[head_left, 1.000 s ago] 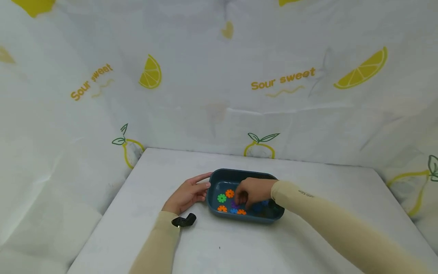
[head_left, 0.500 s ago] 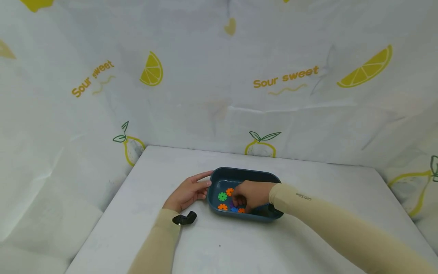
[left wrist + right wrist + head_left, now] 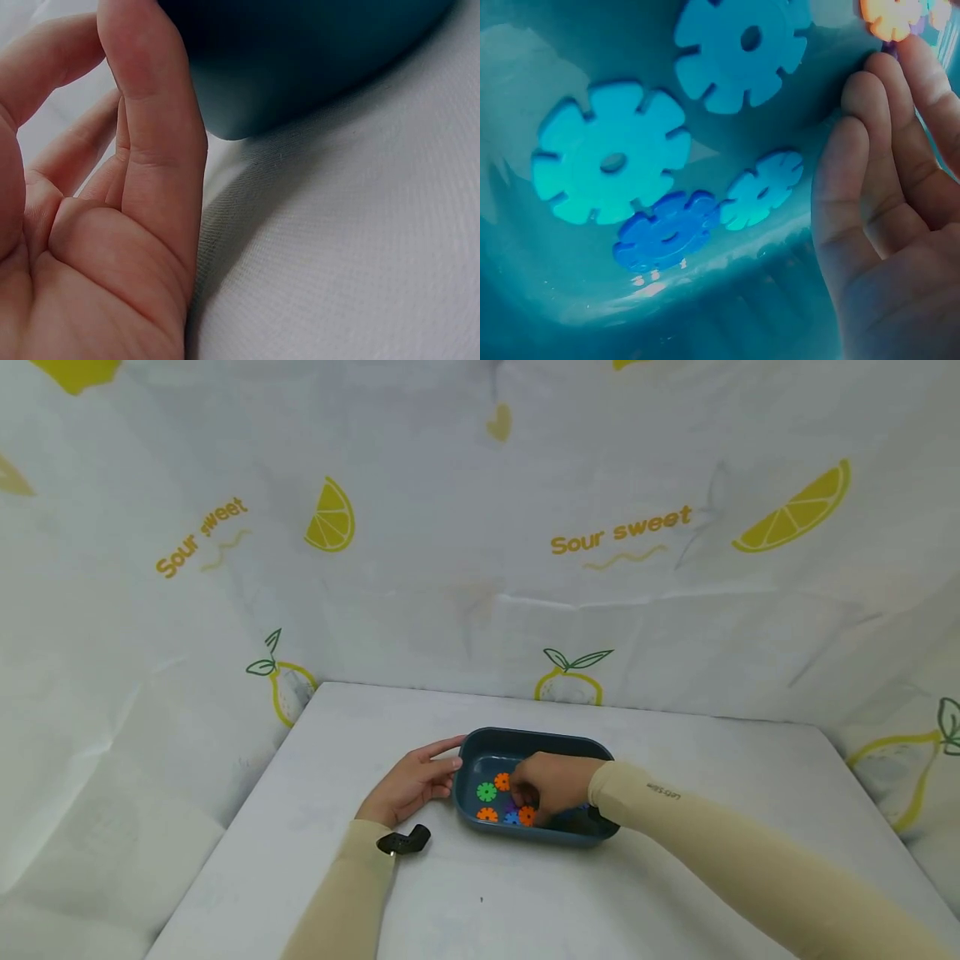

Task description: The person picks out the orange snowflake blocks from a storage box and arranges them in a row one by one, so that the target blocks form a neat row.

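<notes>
A dark blue-green plastic bin (image 3: 525, 835) holds several notched, flower-shaped plastic discs. My left hand (image 3: 411, 787) is at the bin's left end, its fingers mostly straight and touching the wall; the left wrist view shows a finger (image 3: 154, 127) against the bin (image 3: 300, 67). My right hand (image 3: 558, 783) reaches down inside with curled fingers. Its fingertips pinch an orange notched disc (image 3: 527, 816), seen at the top edge of the right wrist view. A purple disc (image 3: 512, 807) lies partly hidden under those fingers, beside a blue disc (image 3: 512, 818).
Left in the bin lie a green disc (image 3: 486, 792) and two more orange discs, one near the front wall (image 3: 487, 815). Several blue discs, including a light blue disc (image 3: 611, 154), lie by the right palm. The white tabletop (image 3: 480, 902) meets a lemon-print cloth (image 3: 450, 568) behind.
My right hand has moved slightly down in the bin, its fingers closing in. The orange disc near the front wall now stands higher, at the fingertips. The left hand stays put.
</notes>
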{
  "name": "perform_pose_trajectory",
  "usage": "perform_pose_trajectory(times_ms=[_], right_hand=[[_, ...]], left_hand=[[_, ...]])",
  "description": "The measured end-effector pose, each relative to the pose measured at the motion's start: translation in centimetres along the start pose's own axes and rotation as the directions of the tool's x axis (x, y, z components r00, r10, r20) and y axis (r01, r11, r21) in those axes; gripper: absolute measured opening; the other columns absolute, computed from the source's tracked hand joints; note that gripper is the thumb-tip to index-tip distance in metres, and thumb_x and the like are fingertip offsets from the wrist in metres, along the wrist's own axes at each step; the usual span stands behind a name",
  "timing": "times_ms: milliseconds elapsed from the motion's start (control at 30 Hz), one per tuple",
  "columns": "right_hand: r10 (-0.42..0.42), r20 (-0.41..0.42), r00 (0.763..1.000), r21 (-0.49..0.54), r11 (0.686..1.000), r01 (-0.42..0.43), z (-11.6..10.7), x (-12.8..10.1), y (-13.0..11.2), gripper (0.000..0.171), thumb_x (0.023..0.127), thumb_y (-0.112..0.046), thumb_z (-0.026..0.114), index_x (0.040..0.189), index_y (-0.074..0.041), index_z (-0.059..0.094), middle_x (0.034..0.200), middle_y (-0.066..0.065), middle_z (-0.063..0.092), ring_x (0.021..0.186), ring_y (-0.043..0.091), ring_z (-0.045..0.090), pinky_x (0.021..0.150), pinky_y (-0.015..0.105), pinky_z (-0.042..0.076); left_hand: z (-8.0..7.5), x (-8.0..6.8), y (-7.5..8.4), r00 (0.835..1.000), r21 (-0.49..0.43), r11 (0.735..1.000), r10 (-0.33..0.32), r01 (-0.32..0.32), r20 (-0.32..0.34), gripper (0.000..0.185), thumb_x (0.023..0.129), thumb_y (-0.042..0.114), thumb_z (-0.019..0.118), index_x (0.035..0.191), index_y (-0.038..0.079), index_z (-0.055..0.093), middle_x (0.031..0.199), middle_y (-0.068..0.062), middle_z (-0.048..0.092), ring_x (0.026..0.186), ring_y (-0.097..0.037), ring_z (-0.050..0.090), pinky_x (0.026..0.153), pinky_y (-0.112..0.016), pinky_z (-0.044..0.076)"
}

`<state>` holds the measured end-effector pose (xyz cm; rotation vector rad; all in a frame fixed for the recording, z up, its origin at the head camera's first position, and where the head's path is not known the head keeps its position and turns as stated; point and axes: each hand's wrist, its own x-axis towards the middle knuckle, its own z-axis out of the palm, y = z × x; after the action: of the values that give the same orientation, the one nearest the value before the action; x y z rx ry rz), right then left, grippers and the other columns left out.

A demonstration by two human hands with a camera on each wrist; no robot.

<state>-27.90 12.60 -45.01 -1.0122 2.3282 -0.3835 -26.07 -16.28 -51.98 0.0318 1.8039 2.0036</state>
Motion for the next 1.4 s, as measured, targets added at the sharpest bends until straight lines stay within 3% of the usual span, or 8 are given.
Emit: perform_pose_trajectory(times_ms=[233,400,567,833,1133,1400], right_hand=[[0.007,0.000,1.000,0.008,1.000,-0.007,-0.1,0.1,-0.2,0.024,0.085,-0.021,0.095,0.093,-0.024,0.073,0.090,-0.010,0.069,0.081,0.008,0.060,0.077,0.025,0.055],[0.010,-0.049,0.999,0.015,1.000,-0.009,-0.7,-0.5,0.2,0.022,0.087,-0.022,0.092,0.097,-0.026,0.073,0.091,-0.011,0.070,0.083,0.009,0.062,0.079,0.026,0.056],[0.013,-0.138,0.990,0.070,0.998,-0.003,-2.0,-2.4,1.1,0.023,0.089,-0.018,0.087,0.106,-0.026,0.074,0.098,-0.013,0.070,0.091,0.010,0.064,0.085,0.029,0.058],[0.037,-0.278,0.960,0.214,0.976,0.024,-2.6,-6.4,3.4,0.027,0.094,-0.018,0.083,0.120,-0.018,0.079,0.112,-0.009,0.073,0.098,0.011,0.068,0.088,0.026,0.059],[0.109,-0.458,0.882,0.363,0.929,0.074,-1.8,-10.8,5.5,0.027,0.095,-0.016,0.081,0.122,-0.020,0.078,0.117,-0.003,0.076,0.099,0.016,0.071,0.088,0.027,0.061],[0.238,-0.605,0.760,0.390,0.920,0.022,0.0,-15.7,7.9,0.029,0.095,-0.019,0.084,0.123,-0.022,0.078,0.118,-0.002,0.076,0.101,0.016,0.069,0.090,0.023,0.060]], left_hand=[[0.2,-0.3,0.1,1.000,-0.019,1.000,0.004,-0.004,0.021,0.057,0.102,0.031,0.078,0.155,0.026,0.059,0.093,-0.002,0.065,0.076,-0.014,0.060,0.072,-0.025,0.056],[0.2,-0.3,0.2,1.000,-0.018,1.000,0.007,-0.007,0.021,0.058,0.101,0.032,0.079,0.156,0.027,0.059,0.094,-0.001,0.065,0.076,-0.014,0.061,0.073,-0.025,0.057],[0.4,-0.2,0.4,1.000,-0.006,1.000,0.011,-0.011,0.027,0.058,0.102,0.031,0.077,0.156,0.026,0.058,0.095,-0.002,0.066,0.078,-0.015,0.061,0.073,-0.025,0.057],[0.3,-0.4,-0.1,1.000,-0.016,1.000,0.007,-0.007,0.018,0.061,0.102,0.032,0.077,0.158,0.027,0.056,0.095,-0.001,0.068,0.076,-0.013,0.061,0.073,-0.024,0.058],[0.2,-0.7,-1.1,1.000,-0.047,0.999,0.005,-0.005,0.002,0.062,0.102,0.028,0.077,0.159,0.023,0.055,0.094,0.000,0.067,0.075,-0.012,0.061,0.072,-0.023,0.058],[0.5,-0.7,-0.8,1.000,-0.051,0.999,0.014,-0.013,0.019,0.063,0.103,0.029,0.077,0.161,0.023,0.053,0.091,0.001,0.066,0.074,-0.010,0.061,0.072,-0.022,0.058]])
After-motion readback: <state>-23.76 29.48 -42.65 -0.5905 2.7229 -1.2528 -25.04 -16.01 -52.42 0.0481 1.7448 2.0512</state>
